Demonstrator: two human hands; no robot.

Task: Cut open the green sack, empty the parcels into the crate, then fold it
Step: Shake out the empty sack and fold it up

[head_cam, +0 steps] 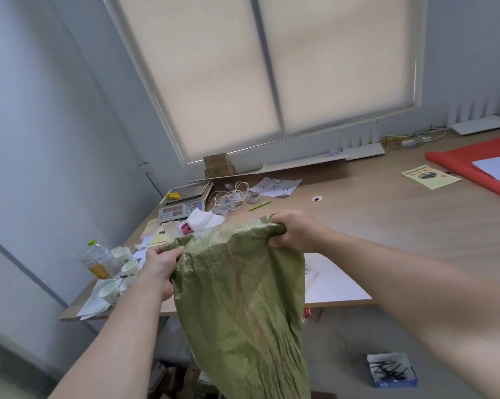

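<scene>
1. The surface fills the middle of the view, cluttered along its 9 o'clock side with cups, a scale and loose string.
2. The sack hangs limp in front of the surface's near edge. Its top edge is stretched between the two hands and its body trails down toward 6 o'clock, out of view. It looks flat and empty, so I judge the emptying done and the folding about to start. No crate or parcels show.
3. The right hand is closed on the sack's top corner at 1 o'clock of the cloth, with fabric bunched in its fist.
4. The left hand is closed on the opposite corner at 10 o'clock, fingers pinching the edge.
5. Risks:
   - The woven cloth looks slick and creased, so a loose pinch could let one corner slip and spoil the fold.
   - Swinging the sack toward 9 o'clock could knock over the cups or the bottle near the left hand.
   - Laying it flat on that clutter would give an uneven fold; the bare part at 3 o'clock looks safer.
</scene>
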